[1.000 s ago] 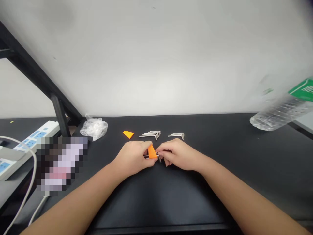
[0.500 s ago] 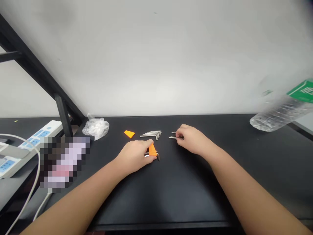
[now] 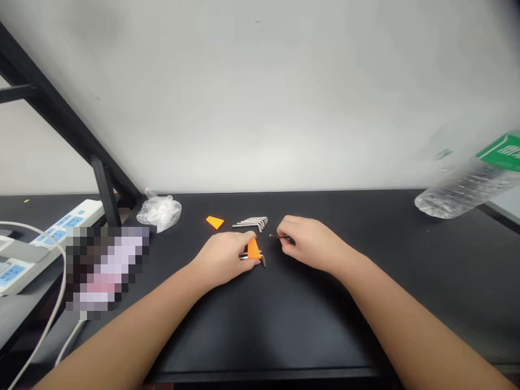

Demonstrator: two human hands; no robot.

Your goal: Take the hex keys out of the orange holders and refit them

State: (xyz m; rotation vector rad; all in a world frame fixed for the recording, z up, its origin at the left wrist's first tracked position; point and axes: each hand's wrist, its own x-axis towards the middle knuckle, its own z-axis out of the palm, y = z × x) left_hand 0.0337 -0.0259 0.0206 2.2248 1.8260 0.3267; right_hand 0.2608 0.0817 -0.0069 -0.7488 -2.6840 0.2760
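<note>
My left hand (image 3: 225,254) is closed on an orange hex key holder (image 3: 254,249), gripping it at its two ends just above the black table. A few hex keys (image 3: 263,261) sit in that holder, their bent ends poking out on the right. To the right, my right hand (image 3: 304,238) pinches a thin dark hex key (image 3: 275,236) whose tip points left toward the holder. Part of this key is hidden by the fingers. Behind the hands lies a row of several silver hex keys (image 3: 252,222), and left of it a second orange piece (image 3: 215,222).
A crumpled clear plastic bag (image 3: 160,212) lies at the back left. Nearer stand a blurred-out phone-like object (image 3: 111,271) with a white cable (image 3: 63,271) and a white power strip (image 3: 65,230). A plastic bottle (image 3: 459,189) lies at the right, near the wall.
My right hand has moved left and slightly nearer, bringing the hex key closer to the holder. My left hand has stayed in place.
</note>
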